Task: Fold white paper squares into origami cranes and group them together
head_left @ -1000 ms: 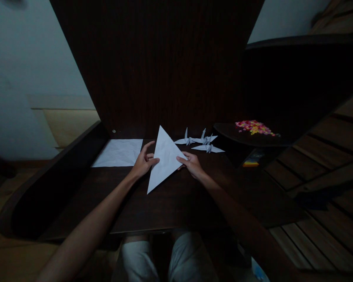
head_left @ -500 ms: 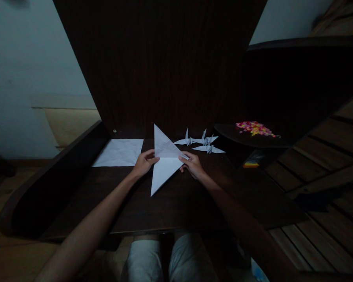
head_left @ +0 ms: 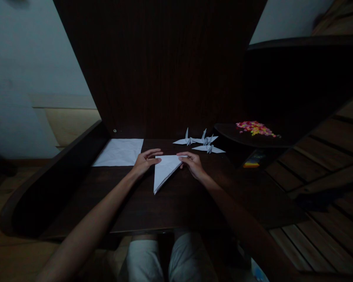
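Between my hands is a sheet of white paper (head_left: 166, 169) folded into a small triangle, its point toward me. My left hand (head_left: 144, 162) pinches its upper left corner, thumb on top. My right hand (head_left: 192, 162) grips the upper right corner the same way. Layers show along the slanting right edge. Beyond my right hand stand three folded white paper cranes (head_left: 208, 149). Left of my left hand lies a flat stack or sheet of creased white paper (head_left: 120, 152).
The dark wooden desk (head_left: 141, 213) has a raised side panel (head_left: 59, 176) at left and a tall back board. On a small shelf (head_left: 228, 131) at right rests a pile of small pink, red and yellow pieces (head_left: 254, 128). A yellow and blue item (head_left: 251, 164) sits below it.
The paper's far upper half has come down toward me onto the lower half, so the larger triangle is now a smaller one. Both hands stay at its top corners.
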Available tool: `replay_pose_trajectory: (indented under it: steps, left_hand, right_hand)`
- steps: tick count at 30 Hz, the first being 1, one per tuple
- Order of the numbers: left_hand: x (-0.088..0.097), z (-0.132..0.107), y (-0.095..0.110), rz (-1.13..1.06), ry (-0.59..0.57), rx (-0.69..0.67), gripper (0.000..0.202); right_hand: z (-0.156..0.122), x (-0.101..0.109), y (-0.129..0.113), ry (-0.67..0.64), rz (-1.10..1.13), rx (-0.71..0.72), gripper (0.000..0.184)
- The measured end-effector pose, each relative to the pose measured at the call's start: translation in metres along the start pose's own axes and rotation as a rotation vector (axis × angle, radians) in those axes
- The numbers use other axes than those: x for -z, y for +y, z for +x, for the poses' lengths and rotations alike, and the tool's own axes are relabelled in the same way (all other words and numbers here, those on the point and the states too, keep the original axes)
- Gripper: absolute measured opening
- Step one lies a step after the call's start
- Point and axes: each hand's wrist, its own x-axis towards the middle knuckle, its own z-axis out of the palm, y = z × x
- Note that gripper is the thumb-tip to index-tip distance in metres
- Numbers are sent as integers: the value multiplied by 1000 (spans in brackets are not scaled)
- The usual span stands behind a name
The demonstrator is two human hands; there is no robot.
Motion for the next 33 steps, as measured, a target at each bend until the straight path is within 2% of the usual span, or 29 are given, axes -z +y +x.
replay_pose_trajectory:
  steps: [2,4,7,9,11,15,18,23,28,33]
  left_hand:
    - [0,-1,1,-28,-36,46,69]
    - [-1,-2,1,-21,-106,136,76]
    - [-2,-4,-1,30,-213,235,63]
    - [-4,-5,-3,45,-232,226,50]
    - [-6,-5,-4,36,-197,183,43]
    - [-7,-4,-5,-15,-74,96,44]
    - [-6,-3,-5,-37,-33,78,43]
    - [-8,-3,-3,-118,-47,103,37]
    - [-8,-4,1,-175,-92,119,17]
    - [-6,-3,1,-212,-118,126,14]
  right_hand:
    - [0,0,1,22,-52,15,27]
    - [1,0,2,32,-43,20,37]
    - [2,0,2,61,9,17,52]
    - [2,-1,2,60,30,-2,54]
    - [1,-2,2,13,41,-45,52]
    - [-1,-4,3,-142,8,-174,47]
    - [-1,-3,7,-193,-29,-213,43]
    - [1,0,8,-113,41,-195,31]
    - [1,0,5,-90,52,-145,13]
    - [2,2,7,-127,127,-154,15]
